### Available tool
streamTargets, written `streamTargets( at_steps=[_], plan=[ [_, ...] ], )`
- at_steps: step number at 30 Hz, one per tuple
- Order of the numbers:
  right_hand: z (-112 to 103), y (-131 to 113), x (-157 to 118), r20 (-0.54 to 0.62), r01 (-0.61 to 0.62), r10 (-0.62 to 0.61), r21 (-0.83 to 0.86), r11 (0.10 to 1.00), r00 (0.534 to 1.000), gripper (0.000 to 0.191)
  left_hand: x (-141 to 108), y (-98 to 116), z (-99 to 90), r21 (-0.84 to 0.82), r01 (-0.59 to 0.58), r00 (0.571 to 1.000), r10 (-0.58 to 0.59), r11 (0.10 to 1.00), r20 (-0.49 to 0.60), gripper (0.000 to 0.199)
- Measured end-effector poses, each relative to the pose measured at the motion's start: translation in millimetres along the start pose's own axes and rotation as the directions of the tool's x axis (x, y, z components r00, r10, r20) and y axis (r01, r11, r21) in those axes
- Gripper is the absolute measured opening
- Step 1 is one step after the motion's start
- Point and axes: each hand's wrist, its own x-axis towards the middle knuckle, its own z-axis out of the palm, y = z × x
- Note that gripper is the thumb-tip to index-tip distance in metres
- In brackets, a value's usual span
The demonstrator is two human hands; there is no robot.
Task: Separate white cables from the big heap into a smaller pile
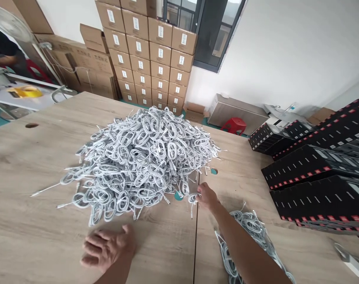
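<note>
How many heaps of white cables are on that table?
2: a large heap in the middle, a smaller heap to the right, partly hidden behind the right forearm.

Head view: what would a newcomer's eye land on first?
The big heap of white cables in the middle of the table. Next, the right hand gripping a coil at the heap's near right edge, with the left hand open in front of the heap. Then the cartons stacked by the window and the black boxes at right.
</note>
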Motion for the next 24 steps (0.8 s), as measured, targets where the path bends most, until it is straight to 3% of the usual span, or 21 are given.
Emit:
streamTargets(
  at_steps=[3,5,9,13,15,17,20,22,24],
  plan=[
    [-0.7,16.7,-17.6,0.070,-0.039,0.027,0.173,0.984,0.997,0.009,0.9,-1.7,1.3,0.010,0.007,1.000,-0.007,1.000,0.011,0.091],
    [-0.1,28.4,-30.7,0.104,-0.065,0.029,0.370,0.927,0.994,0.011,0.9,-1.2,0.9,0.008,0.008,1.000,-0.008,1.000,0.026,0.091],
    [-0.7,42.2,-53.7,0.127,-0.129,0.055,0.703,0.699,0.990,0.032,0.1,3.3,-2.8,0.015,0.013,1.000,-0.013,1.000,0.025,0.092],
    [-9.8,41.2,-74.1,0.199,-0.235,0.125,0.837,0.493,0.972,0.045,-0.4,5.5,-4.3,0.017,0.002,1.000,-0.003,1.000,0.014,0.090],
    [-21.6,51.3,-94.8,0.237,-0.259,0.107,0.852,0.456,0.966,0.045,-0.7,5.3,-4.4,0.012,-0.003,1.000,0.003,1.000,0.001,0.090],
    [-40.7,77.7,-124.9,0.321,-0.316,0.085,0.788,0.529,0.943,0.040,-1.4,4.9,-5.1,0.005,-0.009,1.000,0.009,1.000,-0.006,0.091],
    [-80.7,133.9,-167.1,0.427,-0.402,0.193,0.482,0.778,0.884,0.030,-2.8,5.1,-6.6,-0.005,-0.018,1.000,0.018,1.000,0.008,0.090],
    [-103.5,155.7,-173.5,0.348,-0.432,0.353,0.181,0.884,0.868,0.023,-3.4,5.2,-6.6,-0.005,-0.003,1.000,0.003,1.000,0.028,0.089],
    [-108.9,145.8,-155.0,0.170,-0.400,0.397,-0.018,0.916,0.902,0.025,-3.6,4.5,-4.9,0.003,0.010,1.000,-0.010,1.000,0.028,0.089]
  ],
)
